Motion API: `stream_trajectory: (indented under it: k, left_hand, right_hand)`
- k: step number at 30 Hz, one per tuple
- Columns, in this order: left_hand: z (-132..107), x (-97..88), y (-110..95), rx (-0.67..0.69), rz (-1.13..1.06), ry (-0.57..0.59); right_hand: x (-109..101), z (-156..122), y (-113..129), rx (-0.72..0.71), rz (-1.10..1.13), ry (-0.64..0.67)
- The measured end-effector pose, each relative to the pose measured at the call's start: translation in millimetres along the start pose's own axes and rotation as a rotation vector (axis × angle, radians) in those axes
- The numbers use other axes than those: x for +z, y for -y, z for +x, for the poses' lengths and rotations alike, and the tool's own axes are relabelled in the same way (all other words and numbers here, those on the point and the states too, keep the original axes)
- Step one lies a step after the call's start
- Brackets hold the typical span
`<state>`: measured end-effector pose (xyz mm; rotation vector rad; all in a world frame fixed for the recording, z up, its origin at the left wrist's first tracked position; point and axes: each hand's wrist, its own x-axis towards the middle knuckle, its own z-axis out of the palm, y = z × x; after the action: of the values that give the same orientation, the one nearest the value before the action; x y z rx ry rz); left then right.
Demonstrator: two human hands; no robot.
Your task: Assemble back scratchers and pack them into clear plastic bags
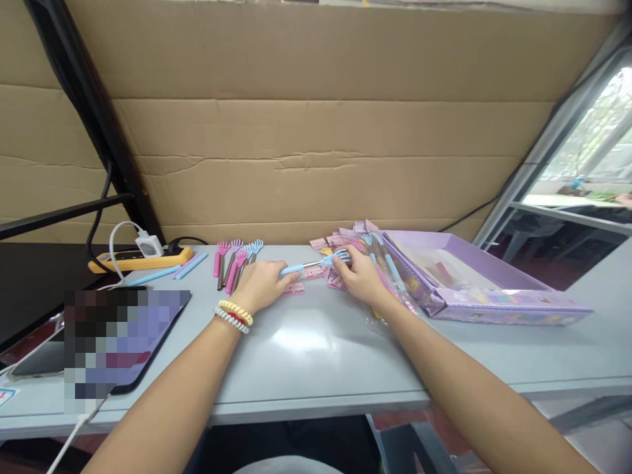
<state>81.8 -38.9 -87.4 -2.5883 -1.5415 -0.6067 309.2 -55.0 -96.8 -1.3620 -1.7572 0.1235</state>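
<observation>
A light blue telescopic back scratcher (316,263) with a short metal shaft lies between my two hands. My left hand (264,284) grips its handle end, and my right hand (361,275) has its fingers closed around the claw-shaped head. Left of my left hand rest several pink, purple and blue back scratchers (231,264). Small pink printed cards (295,288) are scattered under and around the held one. Beside my right hand is a pile of back scratchers in clear bags (390,260), partly hidden by my forearm.
An open purple box (513,316) stands at the right. To the left are a yellow power strip (143,258) with a white charger, blue and purple tubes (191,264), and a tablet (148,342) with a cable. Cardboard (316,131) walls off the back of the table.
</observation>
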Motion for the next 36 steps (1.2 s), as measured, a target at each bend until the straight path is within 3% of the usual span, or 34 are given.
stream_trajectory:
  k: [15, 21, 24, 29, 31, 33, 36]
  left_hand:
    - [-3.4, -0.8, -7.9, 0.058, -0.035, 0.068]
    - [-2.4, -1.0, -8.6, -0.045, -0.001, 0.108]
    - [-2.7, -2.0, -4.5, -0.077, 0.036, 0.116]
    - [-2.2, -1.8, 2.7, -0.138, 0.070, 0.108]
    - [-1.7, -1.7, 2.5, -0.157, 0.071, 0.103]
    - [-1.4, -2.1, 0.8, -0.164, 0.067, 0.106]
    - [-1.4, -3.0, -2.3, -0.160, 0.057, 0.130]
  right_hand:
    - [-6.4, -3.1, 8.4, 0.018, -0.039, 0.027]
    - [-14.1, -2.7, 13.1, 0.010, -0.015, -0.054]
    - [-37.2, 5.0, 14.2, 0.051, -0.037, -0.186]
    - [-108.3, 25.3, -8.9, 0.322, -0.254, -0.348]
    - [-137.3, 28.9, -31.0, 0.439, -0.437, -0.269]
    - [-160.0, 26.9, -55.7, 0.538, -0.605, -0.103]
    - [-179.4, 15.7, -86.1, 0.703, -0.734, 0.162]
